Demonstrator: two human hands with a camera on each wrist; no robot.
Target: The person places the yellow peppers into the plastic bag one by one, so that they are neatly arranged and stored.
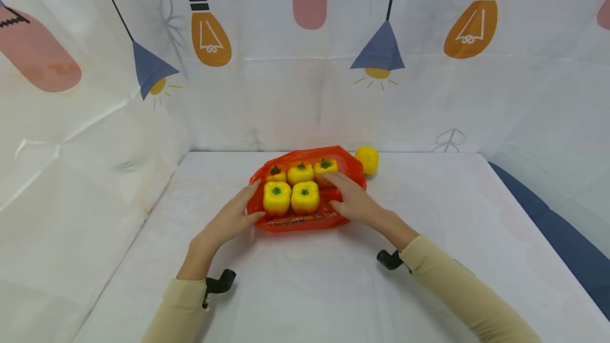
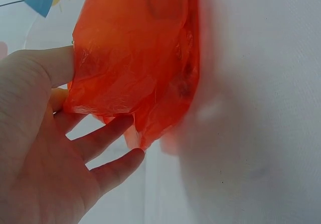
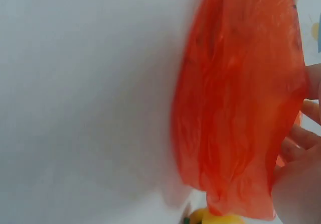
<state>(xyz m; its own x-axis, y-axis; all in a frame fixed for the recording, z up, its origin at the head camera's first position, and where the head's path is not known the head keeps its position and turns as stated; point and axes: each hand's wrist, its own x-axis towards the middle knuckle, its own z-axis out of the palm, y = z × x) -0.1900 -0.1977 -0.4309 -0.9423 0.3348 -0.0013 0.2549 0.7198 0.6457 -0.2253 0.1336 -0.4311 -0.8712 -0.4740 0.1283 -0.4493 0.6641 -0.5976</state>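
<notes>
Several yellow bell peppers (image 1: 305, 198) lie in two rows in an open red plastic bag (image 1: 295, 222), most with green stems up. My left hand (image 1: 232, 215) is at the bag's left edge, fingers spread and nearly straight. In the left wrist view, its thumb passes behind the red plastic and its fingertips touch the bag's end. Over the bag's right side reaches my right hand (image 1: 357, 202); its outstretched fingers lie by the back-right pepper (image 1: 326, 167), thumb apart. The right wrist view shows the bag's side partly covering that hand.
One more yellow pepper (image 1: 367, 160) lies outside the bag, behind its right corner. The white table (image 1: 295, 290) meets a white backdrop (image 1: 267, 105) printed with lamps and bulbs. Dark blue material (image 1: 548, 221) shows past the table's right edge. Each wrist carries a black mount (image 1: 221, 281).
</notes>
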